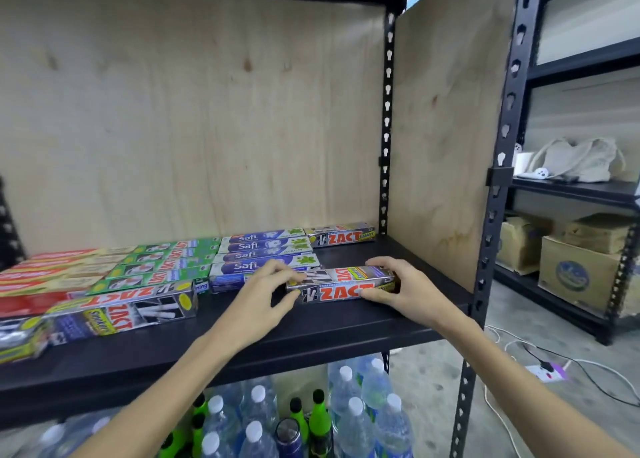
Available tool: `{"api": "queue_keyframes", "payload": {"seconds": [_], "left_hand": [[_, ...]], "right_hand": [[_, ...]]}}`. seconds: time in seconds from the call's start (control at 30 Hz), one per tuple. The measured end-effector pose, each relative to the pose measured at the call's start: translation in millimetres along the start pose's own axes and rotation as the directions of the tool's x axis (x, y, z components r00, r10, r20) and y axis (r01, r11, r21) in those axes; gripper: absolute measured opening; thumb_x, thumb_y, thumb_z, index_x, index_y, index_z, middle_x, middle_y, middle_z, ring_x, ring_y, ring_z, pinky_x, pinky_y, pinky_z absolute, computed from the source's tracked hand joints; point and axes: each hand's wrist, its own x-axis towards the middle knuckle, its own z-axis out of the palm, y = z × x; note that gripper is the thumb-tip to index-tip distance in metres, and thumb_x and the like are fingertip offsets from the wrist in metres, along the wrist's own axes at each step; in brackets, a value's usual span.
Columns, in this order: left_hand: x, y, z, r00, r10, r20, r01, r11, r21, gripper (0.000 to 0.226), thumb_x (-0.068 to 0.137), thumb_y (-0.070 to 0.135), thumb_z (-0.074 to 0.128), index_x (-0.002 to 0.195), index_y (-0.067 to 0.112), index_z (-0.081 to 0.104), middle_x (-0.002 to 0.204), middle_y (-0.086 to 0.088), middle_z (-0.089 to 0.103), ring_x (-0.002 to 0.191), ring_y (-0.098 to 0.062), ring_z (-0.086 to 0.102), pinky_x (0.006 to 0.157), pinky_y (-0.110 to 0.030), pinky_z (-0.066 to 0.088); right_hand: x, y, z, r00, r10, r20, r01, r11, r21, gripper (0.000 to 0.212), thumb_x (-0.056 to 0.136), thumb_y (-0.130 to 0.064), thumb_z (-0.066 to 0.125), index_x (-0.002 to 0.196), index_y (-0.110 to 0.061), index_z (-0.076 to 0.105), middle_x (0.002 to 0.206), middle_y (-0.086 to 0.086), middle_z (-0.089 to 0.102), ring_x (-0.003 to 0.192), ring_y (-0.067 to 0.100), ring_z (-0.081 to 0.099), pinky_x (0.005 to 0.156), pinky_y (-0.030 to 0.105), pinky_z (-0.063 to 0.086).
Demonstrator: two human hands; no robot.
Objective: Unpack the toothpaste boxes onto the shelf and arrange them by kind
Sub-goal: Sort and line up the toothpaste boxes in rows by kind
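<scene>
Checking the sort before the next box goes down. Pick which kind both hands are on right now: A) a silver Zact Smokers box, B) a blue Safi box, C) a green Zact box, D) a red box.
A: the left hand and right hand grip the ends of the silver Zact Smokers box, lying on the shelf right of the blue Safi boxes.

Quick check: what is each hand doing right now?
Left hand: grips the left end of the silver Zact toothpaste box.
Right hand: grips its right end.

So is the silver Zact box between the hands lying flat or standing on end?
Lying flat: the silver Zact box rests lengthwise on the shelf, left hand and right hand gripping its ends.
</scene>
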Motion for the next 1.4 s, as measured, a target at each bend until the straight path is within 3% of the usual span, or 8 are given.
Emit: {"api": "queue_keyframes", "payload": {"seconds": [0.2,0.5,0.7,0.9,1.07,1.17,1.27,1.4], "left_hand": [[12.4,24.7,11.4,0.999,0.046,0.015,-0.046,0.998,-0.049,0.028,0.091,0.033,0.071,0.119,0.035,0.069,0.105,0.019,0.061,0.103,0.0,0.059,0.095,-0.021,0.045],[62.7,39.7,46.8,0.994,-0.088,-0.057,0.088,0.996,-0.01,0.063,0.082,0.045,0.077,0.125,0.04,0.031,0.107,0.026,0.066,0.117,-0.003,0.043,0.095,-0.03,0.03],[103.1,32.4,62.0,0.986,-0.126,-0.113,0.14,0.982,0.126,0.068,0.078,0.047,0.077,0.123,0.036,0.027,0.098,0.022,0.067,0.11,-0.011,0.049,0.098,-0.035,0.035],[142.9,0.7,60.8,0.98,-0.187,-0.072,0.198,0.959,0.202,0.038,0.076,0.057,0.077,0.105,0.037,0.062,0.091,0.023,0.069,0.101,-0.008,0.058,0.094,-0.042,0.048],[169.4,-18.8,59.2,0.953,-0.3,-0.035,0.301,0.937,0.177,0.028,0.07,0.051,0.085,0.09,0.037,0.07,0.092,0.019,0.072,0.094,-0.004,0.066,0.096,-0.04,0.051],[178.7,-27.2,55.8,0.933,-0.359,-0.035,0.361,0.925,0.116,0.033,0.067,0.046,0.089,0.091,0.033,0.071,0.091,0.017,0.073,0.094,-0.005,0.067,0.096,-0.035,0.051],[183.1,-33.9,54.0,0.918,-0.395,-0.013,0.396,0.918,0.039,0.042,0.063,0.042,0.092,0.097,0.029,0.073,0.096,0.013,0.072,0.097,-0.007,0.067,0.092,-0.031,0.051],[188.5,-42.9,53.8,0.911,-0.412,0.011,0.412,0.911,0.012,0.051,0.065,0.039,0.091,0.109,0.022,0.072,0.112,0.007,0.071,0.107,-0.011,0.064,0.098,-0.03,0.048]], "right_hand": [[-13.9,10.9,-6.6,0.963,-0.051,-0.265,-0.015,0.971,-0.24,0.055,0.085,-0.037,0.077,0.136,-0.027,0.06,0.129,0.002,0.046,0.12,0.021,0.037,0.106,0.037,0.039],[4.2,30.0,-18.5,0.915,0.112,-0.388,-0.112,0.993,0.021,0.087,0.084,-0.02,0.08,0.155,-0.023,0.031,0.137,0.012,0.055,0.128,0.028,0.05,0.109,0.042,0.043],[32.9,30.9,-20.8,0.92,0.203,-0.337,-0.173,0.978,0.116,0.084,0.09,-0.017,0.074,0.156,-0.023,0.023,0.143,0.01,0.047,0.136,0.026,0.043,0.11,0.04,0.04],[74.5,32.5,-18.9,0.95,0.173,-0.259,-0.148,0.983,0.11,0.08,0.087,-0.019,0.077,0.153,-0.016,0.032,0.14,0.01,0.052,0.13,0.024,0.051,0.104,0.033,0.044],[125.1,38.4,-20.2,0.939,0.243,-0.243,-0.179,0.949,0.26,0.074,0.086,-0.03,0.078,0.149,-0.018,0.042,0.145,0.007,0.05,0.129,0.023,0.054,0.094,0.029,0.047],[147.0,44.9,-14.1,0.941,0.223,-0.253,-0.157,0.953,0.258,0.065,0.088,-0.027,0.076,0.146,-0.016,0.046,0.142,0.006,0.054,0.124,0.02,0.057,0.083,0.022,0.044],[157.0,52.3,-4.0,0.939,0.21,-0.271,-0.145,0.96,0.241,0.058,0.09,-0.023,0.074,0.143,-0.014,0.051,0.139,0.006,0.058,0.123,0.022,0.058,0.091,0.027,0.05],[164.0,60.8,3.8,0.929,0.215,-0.301,-0.129,0.95,0.283,0.048,0.09,-0.017,0.074,0.135,-0.014,0.058,0.128,0.008,0.064,0.113,0.02,0.063,0.072,0.015,0.043]]}}
